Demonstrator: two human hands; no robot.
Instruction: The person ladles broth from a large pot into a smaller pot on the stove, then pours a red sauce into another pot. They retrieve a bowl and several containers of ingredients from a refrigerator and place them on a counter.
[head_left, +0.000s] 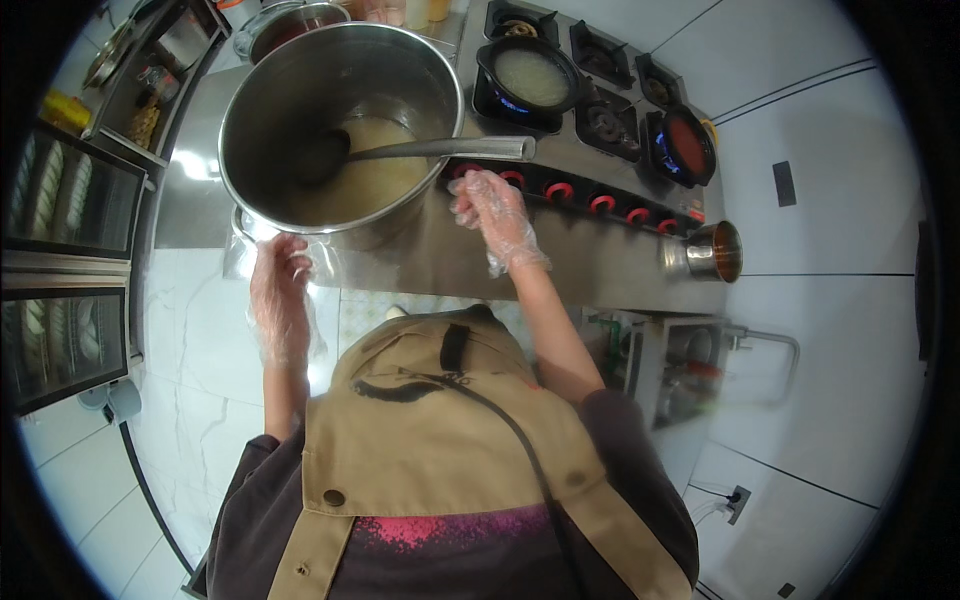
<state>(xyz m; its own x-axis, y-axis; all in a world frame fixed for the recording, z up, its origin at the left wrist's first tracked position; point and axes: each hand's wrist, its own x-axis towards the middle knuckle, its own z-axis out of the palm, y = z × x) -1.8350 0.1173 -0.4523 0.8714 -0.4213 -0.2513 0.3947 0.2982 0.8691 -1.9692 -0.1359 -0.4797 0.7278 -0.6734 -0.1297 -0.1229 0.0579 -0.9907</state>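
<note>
A big steel stockpot holds cloudy liquid at the upper left, with a long-handled steel ladle resting across its rim. My left hand, in a clear plastic glove, is at the near side of the pot beside its loop handle; whether the curled fingers touch it is unclear. Also gloved, my right hand is bent just below the ladle's handle end, close to the red stove knobs. Its fingers are curled, and any contact with a knob is hard to make out.
On the gas stove, a black pot of pale liquid and one of red liquid sit over blue flames. A steel container stands at the counter's right end. Glass-fronted cabinets line the left; a sink is lower right.
</note>
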